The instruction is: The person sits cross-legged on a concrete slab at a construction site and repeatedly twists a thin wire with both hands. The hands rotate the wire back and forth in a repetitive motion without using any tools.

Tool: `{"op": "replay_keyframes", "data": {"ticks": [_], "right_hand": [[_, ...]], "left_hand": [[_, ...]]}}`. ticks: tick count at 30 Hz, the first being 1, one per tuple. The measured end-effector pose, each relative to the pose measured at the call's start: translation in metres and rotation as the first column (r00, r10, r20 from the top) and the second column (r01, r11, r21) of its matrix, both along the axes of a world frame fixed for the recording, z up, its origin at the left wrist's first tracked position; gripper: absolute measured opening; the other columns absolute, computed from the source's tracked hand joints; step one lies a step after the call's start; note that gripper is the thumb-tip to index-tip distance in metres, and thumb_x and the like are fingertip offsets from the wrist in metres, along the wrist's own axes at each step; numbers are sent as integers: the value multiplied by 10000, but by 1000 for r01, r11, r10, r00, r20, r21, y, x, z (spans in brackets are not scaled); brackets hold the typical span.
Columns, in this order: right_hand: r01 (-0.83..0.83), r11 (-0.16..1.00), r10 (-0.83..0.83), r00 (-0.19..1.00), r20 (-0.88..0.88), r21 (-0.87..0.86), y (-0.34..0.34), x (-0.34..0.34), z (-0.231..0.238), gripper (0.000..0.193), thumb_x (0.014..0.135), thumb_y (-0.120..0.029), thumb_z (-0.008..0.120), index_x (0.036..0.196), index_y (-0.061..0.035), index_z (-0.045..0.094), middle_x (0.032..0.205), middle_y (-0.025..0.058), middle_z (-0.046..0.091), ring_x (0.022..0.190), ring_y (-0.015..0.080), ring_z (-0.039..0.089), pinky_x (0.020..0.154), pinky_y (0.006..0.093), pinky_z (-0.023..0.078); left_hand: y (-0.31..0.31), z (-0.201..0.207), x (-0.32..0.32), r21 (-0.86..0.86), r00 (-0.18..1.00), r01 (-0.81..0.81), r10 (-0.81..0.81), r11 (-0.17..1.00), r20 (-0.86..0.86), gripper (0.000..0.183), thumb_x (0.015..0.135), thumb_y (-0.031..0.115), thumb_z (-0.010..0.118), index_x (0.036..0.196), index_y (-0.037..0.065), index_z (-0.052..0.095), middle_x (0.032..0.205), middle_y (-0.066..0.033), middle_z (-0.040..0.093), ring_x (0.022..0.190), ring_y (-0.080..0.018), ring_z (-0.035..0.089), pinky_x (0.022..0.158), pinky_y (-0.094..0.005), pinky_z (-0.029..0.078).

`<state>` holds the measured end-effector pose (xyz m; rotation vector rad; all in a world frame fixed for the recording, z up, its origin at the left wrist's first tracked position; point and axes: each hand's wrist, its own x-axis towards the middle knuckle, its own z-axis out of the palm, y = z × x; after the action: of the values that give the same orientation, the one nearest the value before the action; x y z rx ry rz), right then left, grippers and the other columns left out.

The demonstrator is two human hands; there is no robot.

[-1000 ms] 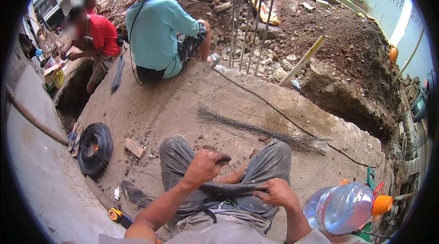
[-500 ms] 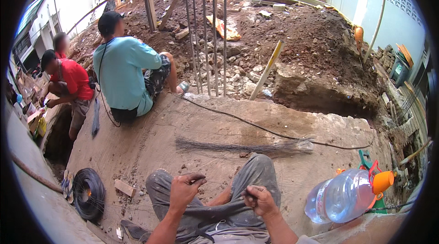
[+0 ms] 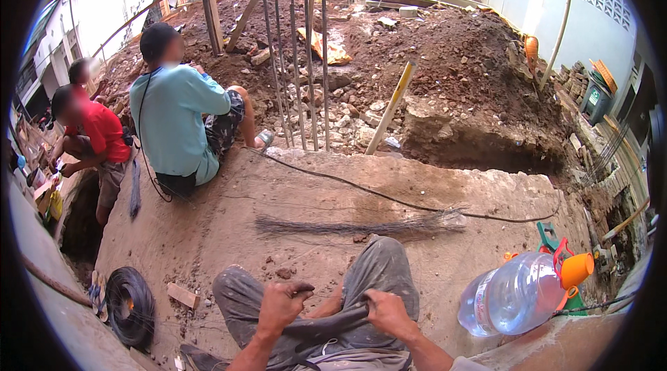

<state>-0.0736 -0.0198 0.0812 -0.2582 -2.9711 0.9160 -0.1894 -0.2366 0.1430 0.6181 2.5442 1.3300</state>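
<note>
My left hand (image 3: 281, 308) is over my lap, fingers bent and pinched together. Level with it, my right hand (image 3: 390, 313) is closed too, thumb against the fingers. Anything held in either is too thin or hidden to make out. Both hands hover just above my dusty grey trousers (image 3: 383, 270), as I sit cross-legged on a concrete slab (image 3: 229, 232). Past my knees lies a loose bundle of thin dark wires (image 3: 347, 226). A coil of black wire (image 3: 130, 307) rests at my left, beside a small wood block (image 3: 183, 294).
On the right lies a big clear water bottle (image 3: 514, 294) with an orange cup (image 3: 577, 270) on its neck. A black cable (image 3: 375, 192) crosses the slab. Upright steel bars (image 3: 309, 72) stand beyond its edge. A person in a light-blue shirt (image 3: 177, 121) sits ahead left; two people in red work farther left.
My right hand has turned over, its knuckles now up, and moved slightly left. My left hand stays pinched. The whole view has shifted a little, and the person in blue has raised a hand.
</note>
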Motion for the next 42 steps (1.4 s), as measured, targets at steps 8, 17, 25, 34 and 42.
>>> {"op": "replay_keyframes", "data": {"ticks": [8,17,25,34,42], "right_hand": [[232,-19,-41,972,232,-973,33,14,27,161,863,-177,633,757,-57,616,605,-21,521,505,53,419,471,231,313],[-373,899,419,886,201,-228,46,8,56,231,824,-246,646,967,-75,709,757,165,668,686,322,637,654,387,492],[219,809,-200,975,95,-545,13,2,14,156,840,-131,620,946,-22,654,731,114,665,612,162,615,567,288,487],[128,406,166,963,211,-905,41,19,46,169,840,-167,686,821,1,697,635,-18,576,582,48,484,526,213,366],[-132,615,406,898,169,-777,25,10,69,245,915,-209,606,1035,1,649,711,-35,556,632,49,484,561,201,381]], "left_hand": [[8,10,3,64,975,-67,51,996,217,167,747,70,737,908,25,734,720,-59,705,562,-77,609,522,-229,475],[10,-1,2,84,991,39,-49,996,125,184,738,124,737,912,66,736,817,-96,710,674,-181,677,595,-279,502],[16,5,4,111,972,-78,50,991,229,166,783,54,677,939,24,726,782,-106,708,618,-143,657,567,-252,504],[16,18,-9,245,892,-84,-37,966,451,203,812,55,666,1001,-14,696,777,-77,705,602,-79,610,554,-232,493],[18,8,8,115,996,87,-88,990,-1,192,771,72,707,951,5,690,814,-128,704,665,-150,667,605,-266,510]]}}
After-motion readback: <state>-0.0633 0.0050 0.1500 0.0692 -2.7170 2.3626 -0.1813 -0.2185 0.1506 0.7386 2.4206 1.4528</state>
